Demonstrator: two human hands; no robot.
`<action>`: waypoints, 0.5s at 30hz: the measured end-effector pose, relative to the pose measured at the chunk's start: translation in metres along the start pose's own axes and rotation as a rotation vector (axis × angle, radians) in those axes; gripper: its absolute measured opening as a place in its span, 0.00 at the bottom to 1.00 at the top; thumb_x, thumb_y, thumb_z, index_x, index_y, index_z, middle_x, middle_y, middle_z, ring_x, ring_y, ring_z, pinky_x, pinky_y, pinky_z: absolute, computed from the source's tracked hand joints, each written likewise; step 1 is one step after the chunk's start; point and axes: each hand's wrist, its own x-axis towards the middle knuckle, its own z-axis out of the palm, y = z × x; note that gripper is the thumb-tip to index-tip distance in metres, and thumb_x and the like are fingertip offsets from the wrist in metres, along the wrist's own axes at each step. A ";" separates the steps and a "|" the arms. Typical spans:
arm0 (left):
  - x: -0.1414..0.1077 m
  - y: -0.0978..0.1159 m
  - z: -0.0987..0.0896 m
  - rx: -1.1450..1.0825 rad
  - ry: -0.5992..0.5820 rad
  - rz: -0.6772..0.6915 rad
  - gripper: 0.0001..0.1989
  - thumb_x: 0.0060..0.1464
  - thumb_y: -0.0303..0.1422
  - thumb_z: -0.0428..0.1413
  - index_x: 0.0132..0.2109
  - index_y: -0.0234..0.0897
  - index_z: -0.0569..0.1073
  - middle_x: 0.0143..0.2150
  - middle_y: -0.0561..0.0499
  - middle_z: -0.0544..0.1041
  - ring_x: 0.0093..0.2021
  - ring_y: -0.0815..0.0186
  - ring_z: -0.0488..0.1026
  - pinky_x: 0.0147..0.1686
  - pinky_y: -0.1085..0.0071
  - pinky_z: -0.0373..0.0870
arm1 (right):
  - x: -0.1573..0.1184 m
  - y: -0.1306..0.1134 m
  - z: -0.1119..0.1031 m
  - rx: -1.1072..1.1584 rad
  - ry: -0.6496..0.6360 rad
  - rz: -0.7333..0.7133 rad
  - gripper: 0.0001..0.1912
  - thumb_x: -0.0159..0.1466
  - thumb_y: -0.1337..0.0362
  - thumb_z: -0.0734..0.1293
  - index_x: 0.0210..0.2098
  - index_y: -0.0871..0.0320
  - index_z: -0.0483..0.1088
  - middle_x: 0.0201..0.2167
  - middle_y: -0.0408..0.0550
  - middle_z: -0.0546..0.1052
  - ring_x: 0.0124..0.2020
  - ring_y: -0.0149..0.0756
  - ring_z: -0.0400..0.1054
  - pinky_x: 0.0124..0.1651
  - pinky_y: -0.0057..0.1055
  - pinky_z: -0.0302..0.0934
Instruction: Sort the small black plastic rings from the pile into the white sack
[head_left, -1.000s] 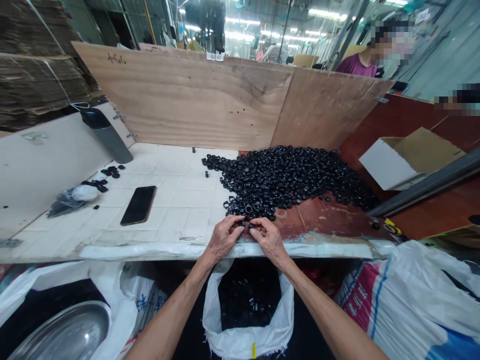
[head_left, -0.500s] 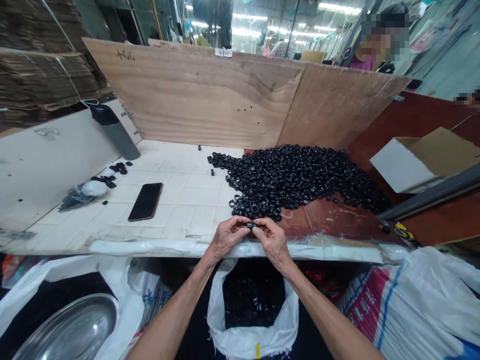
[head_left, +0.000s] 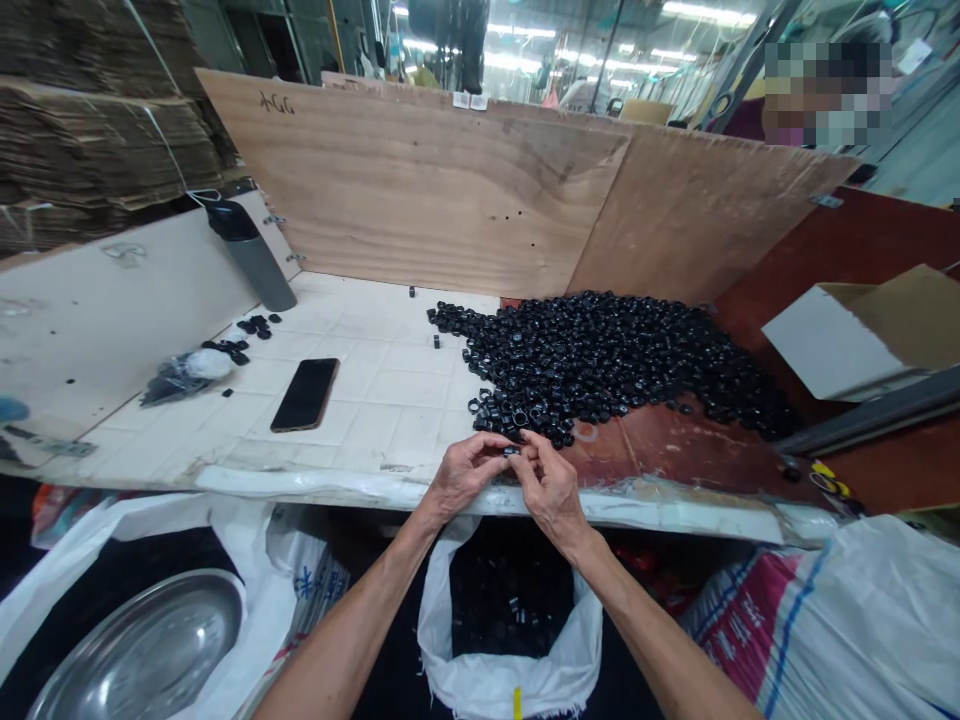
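A small, glossy black ring-like part (head_left: 511,451) sits between my fingertips at the near edge of the worktop. My left hand (head_left: 463,478) pinches it with thumb and forefinger from the left. From the right, my right hand (head_left: 553,490) has its fingers bent and closed around the part's other end. The fingertips hide much of its shape. Just beyond my hands spreads a large pile of similar black parts (head_left: 600,345). Below them, an open white woven sack (head_left: 517,680) holds more black parts.
On the left of the white worktop (head_left: 382,390) lie a phone (head_left: 305,395), a grey bottle (head_left: 259,262) and a plastic bag (head_left: 180,378). A wooden board (head_left: 420,190) stands behind. To the right is an open carton (head_left: 832,340). A metal basin (head_left: 150,650) sits lower left; another person is behind the board.
The view has shifted a little, so the bench appears farther right. My right fingers have changed their hold slightly around the small black part, which stays between my hands.
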 end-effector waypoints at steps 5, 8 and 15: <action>0.000 -0.001 -0.001 0.022 -0.021 0.038 0.11 0.55 0.34 0.61 0.44 0.33 0.77 0.43 0.46 0.79 0.43 0.62 0.77 0.46 0.68 0.76 | 0.000 0.005 -0.003 -0.052 -0.045 -0.045 0.10 0.69 0.62 0.61 0.38 0.58 0.73 0.30 0.47 0.76 0.31 0.35 0.71 0.38 0.30 0.64; -0.001 -0.001 -0.001 0.035 -0.022 0.037 0.11 0.54 0.33 0.61 0.44 0.33 0.77 0.43 0.46 0.79 0.44 0.62 0.77 0.47 0.67 0.75 | 0.001 0.005 -0.004 -0.138 -0.061 -0.016 0.16 0.70 0.60 0.60 0.28 0.58 0.72 0.22 0.44 0.73 0.25 0.33 0.68 0.32 0.28 0.61; -0.001 0.002 0.000 0.032 -0.012 0.019 0.11 0.55 0.33 0.61 0.44 0.33 0.77 0.41 0.46 0.80 0.42 0.62 0.77 0.44 0.68 0.75 | -0.006 -0.002 -0.007 -0.067 -0.063 -0.011 0.11 0.68 0.61 0.62 0.37 0.59 0.74 0.27 0.46 0.75 0.29 0.34 0.69 0.36 0.29 0.63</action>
